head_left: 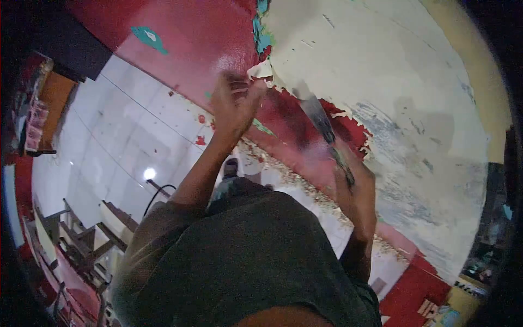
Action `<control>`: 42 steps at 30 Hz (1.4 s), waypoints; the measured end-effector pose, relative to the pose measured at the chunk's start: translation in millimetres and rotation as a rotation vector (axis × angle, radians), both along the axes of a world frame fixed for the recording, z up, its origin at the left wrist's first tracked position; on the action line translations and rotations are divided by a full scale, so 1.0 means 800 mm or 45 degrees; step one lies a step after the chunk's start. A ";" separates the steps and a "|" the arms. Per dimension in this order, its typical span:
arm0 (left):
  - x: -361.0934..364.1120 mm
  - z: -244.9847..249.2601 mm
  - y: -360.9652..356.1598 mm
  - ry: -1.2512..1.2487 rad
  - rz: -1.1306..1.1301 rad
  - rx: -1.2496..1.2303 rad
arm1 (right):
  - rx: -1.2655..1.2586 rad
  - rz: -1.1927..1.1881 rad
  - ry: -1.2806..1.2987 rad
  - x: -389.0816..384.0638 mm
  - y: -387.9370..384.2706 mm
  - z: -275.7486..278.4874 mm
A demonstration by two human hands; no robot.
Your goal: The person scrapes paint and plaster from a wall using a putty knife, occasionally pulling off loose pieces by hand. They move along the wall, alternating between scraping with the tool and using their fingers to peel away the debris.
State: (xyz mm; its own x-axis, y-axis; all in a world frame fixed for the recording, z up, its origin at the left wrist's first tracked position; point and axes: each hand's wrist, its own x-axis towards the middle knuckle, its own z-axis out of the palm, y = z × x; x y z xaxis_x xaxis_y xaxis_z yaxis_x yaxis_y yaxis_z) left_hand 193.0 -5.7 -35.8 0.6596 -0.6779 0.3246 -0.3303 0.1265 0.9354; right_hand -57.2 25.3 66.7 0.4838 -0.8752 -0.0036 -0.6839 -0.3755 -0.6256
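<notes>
My right hand point(354, 177) is wrapped around the handle of a scraper point(318, 114). Its flat metal blade points up and left, at the torn edge of the cream paint on the wall. My left hand point(237, 106) is raised beside a loose flap of peeling paint point(262, 71), fingers half curled and apart from the thumb. The thumb tip is close to the flap; blur hides whether it touches. Between the hands, a bared dark red patch point(289, 117) shows under the ragged cream layer point(359, 49).
Paint flakes point(305, 188) litter the foot of the wall and the white tiled floor point(125, 120). Glossy red paint point(185, 38) covers the wall at upper left, with a turquoise chip mark point(150, 38). Stacked chairs or stools point(81, 234) stand at lower left.
</notes>
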 end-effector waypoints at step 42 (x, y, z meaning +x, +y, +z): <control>0.049 -0.056 -0.028 -1.449 0.075 -0.023 | 0.154 0.005 -0.176 -0.192 0.098 -0.152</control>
State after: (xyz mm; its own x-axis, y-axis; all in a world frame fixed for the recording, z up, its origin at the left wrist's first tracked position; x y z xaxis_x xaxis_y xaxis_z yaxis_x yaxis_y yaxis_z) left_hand 232.4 -28.5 -80.2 0.0069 -0.6451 0.7641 -0.9918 0.0932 0.0876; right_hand -210.6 103.8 -54.9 0.4903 -0.8706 -0.0418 -0.5869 -0.2943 -0.7543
